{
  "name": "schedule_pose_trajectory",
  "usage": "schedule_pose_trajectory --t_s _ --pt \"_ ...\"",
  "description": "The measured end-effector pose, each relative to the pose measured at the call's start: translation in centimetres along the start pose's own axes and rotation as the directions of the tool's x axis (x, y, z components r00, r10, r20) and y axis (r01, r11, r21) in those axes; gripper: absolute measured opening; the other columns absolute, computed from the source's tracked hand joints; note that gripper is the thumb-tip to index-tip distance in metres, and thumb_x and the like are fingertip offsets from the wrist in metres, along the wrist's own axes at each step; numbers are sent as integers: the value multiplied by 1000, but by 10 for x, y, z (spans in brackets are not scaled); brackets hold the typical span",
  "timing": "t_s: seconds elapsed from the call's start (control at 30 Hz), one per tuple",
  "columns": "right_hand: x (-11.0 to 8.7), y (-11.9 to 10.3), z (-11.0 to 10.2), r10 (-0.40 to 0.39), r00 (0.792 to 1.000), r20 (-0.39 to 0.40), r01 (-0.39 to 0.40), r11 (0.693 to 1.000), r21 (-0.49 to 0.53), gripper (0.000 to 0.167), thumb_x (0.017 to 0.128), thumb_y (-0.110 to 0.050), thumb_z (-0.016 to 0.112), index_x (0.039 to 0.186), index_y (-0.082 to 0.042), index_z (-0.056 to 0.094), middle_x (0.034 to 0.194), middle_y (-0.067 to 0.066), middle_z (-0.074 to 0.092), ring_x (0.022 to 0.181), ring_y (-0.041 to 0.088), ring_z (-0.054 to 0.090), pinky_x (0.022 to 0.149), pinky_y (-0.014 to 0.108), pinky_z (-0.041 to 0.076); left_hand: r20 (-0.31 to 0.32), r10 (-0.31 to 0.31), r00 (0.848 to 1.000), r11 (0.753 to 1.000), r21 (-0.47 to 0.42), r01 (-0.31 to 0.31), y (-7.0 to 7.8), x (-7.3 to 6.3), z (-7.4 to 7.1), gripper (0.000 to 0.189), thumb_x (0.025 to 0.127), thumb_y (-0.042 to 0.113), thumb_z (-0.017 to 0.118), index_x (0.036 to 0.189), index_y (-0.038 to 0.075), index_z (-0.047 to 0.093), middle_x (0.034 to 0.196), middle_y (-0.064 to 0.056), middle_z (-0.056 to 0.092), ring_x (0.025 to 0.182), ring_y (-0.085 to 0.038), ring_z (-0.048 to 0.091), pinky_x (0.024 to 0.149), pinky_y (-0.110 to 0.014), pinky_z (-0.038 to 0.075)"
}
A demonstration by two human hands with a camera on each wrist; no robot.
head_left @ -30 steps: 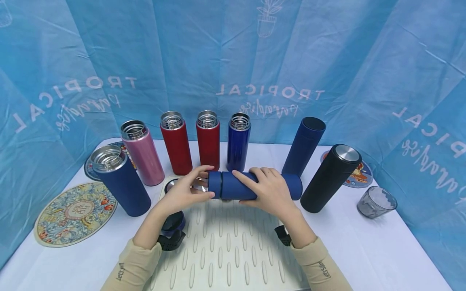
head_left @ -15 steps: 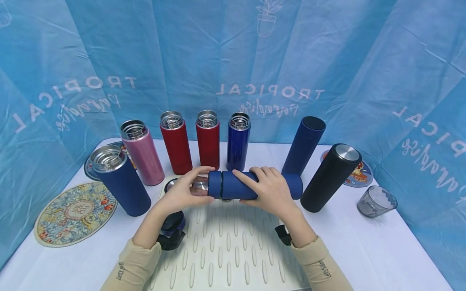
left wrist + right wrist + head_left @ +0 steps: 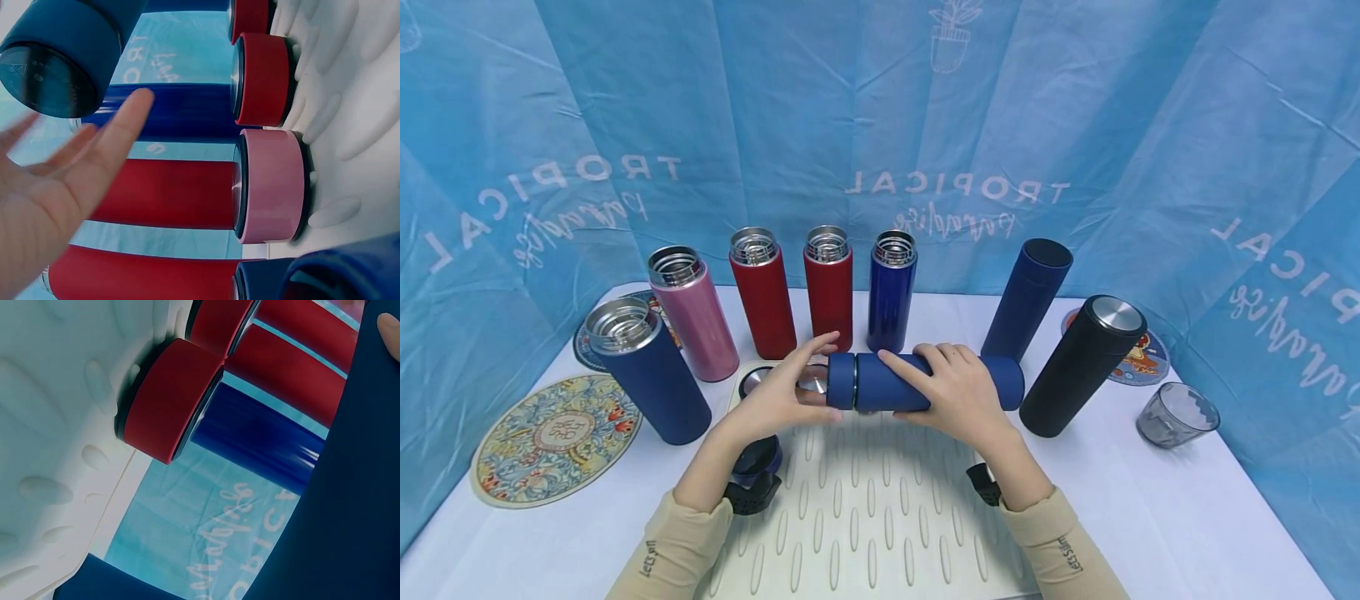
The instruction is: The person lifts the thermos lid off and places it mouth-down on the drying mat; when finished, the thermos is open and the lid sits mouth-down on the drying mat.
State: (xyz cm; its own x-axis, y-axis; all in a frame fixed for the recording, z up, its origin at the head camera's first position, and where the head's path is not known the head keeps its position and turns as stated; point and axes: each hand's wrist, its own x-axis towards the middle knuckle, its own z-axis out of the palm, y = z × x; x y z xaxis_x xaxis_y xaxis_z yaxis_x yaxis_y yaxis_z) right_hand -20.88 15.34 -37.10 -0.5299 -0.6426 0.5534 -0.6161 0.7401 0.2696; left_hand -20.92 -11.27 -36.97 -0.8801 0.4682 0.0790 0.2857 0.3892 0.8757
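A dark blue thermos bottle [image 3: 883, 383] lies sideways above the tray, its lid [image 3: 841, 381] facing left. My right hand [image 3: 955, 392] grips the bottle body from above. In the right wrist view the bottle [image 3: 337, 506] fills the right side, with one fingertip [image 3: 390, 337] on it. My left hand [image 3: 775, 400] is spread around the lid end, thumb below and fingers above. In the left wrist view the left hand [image 3: 56, 194] has extended fingers, apart from the lid's end face [image 3: 50, 78] where they can be seen.
On the cream tray [image 3: 865, 517] sit several lids, among them a pink lid [image 3: 275, 187] and a red lid [image 3: 265, 81]. Uncapped bottles, including a pink bottle [image 3: 696, 321], stand behind and left. A black bottle [image 3: 1075, 375] and a glass [image 3: 1176, 417] stand right.
The left hand's thumb and fingers have spread wider apart around the lid. The bottle and the right hand have stayed in place.
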Motion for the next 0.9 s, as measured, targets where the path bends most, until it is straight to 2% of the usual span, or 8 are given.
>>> schedule_pose_trajectory --t_s 0.1,0.23,0.4,0.63,0.83,0.9 --pt "0 0 0 2 1000 -4 -2 1000 5 87 61 -61 75 136 -32 43 105 10 61 88 29 61 81 42 50 8 46 999 998 -53 -46 1 0 1 87 70 20 81 140 27 31 136 -13 36 117 -36 48 87 -47 48" --pt "0 0 0 3 1000 -12 -3 1000 6 87 60 -60 76 136 -33 43 104 10 61 88 29 61 81 42 50 -16 59 998 997 -49 -60 3 -1 2 74 72 13 78 134 21 40 126 -16 45 107 -36 55 84 -46 50" --pt "0 -1 0 3 1000 -24 -2 1000 13 87 61 -61 76 136 -33 43 104 10 61 88 29 60 81 42 50 -39 9 999 1000 1 -9 4 -2 1 71 74 19 77 134 23 40 126 -14 49 101 -30 59 79 -36 53" --pt "1 -1 0 -9 999 -37 10 1000 17 84 63 -61 74 136 -33 43 105 10 60 88 29 60 81 42 50 -71 -49 996 996 66 54 5 -1 1 61 80 28 71 133 18 43 119 -15 54 96 -26 56 78 -35 53" --pt "1 -2 -1 -17 999 -46 18 1000 22 84 63 -61 74 136 -32 43 105 9 61 89 28 60 82 42 50 -54 -65 996 996 62 68 4 -2 0 51 87 32 62 129 9 45 106 -14 60 82 -20 61 75 -36 53" --pt "1 -2 -1 -16 999 -47 18 999 28 85 62 -60 75 136 -32 43 104 9 61 89 28 61 82 42 50 -35 -59 998 997 45 61 3 -2 0 52 88 34 60 130 9 44 108 -14 59 85 -22 61 76 -36 53"
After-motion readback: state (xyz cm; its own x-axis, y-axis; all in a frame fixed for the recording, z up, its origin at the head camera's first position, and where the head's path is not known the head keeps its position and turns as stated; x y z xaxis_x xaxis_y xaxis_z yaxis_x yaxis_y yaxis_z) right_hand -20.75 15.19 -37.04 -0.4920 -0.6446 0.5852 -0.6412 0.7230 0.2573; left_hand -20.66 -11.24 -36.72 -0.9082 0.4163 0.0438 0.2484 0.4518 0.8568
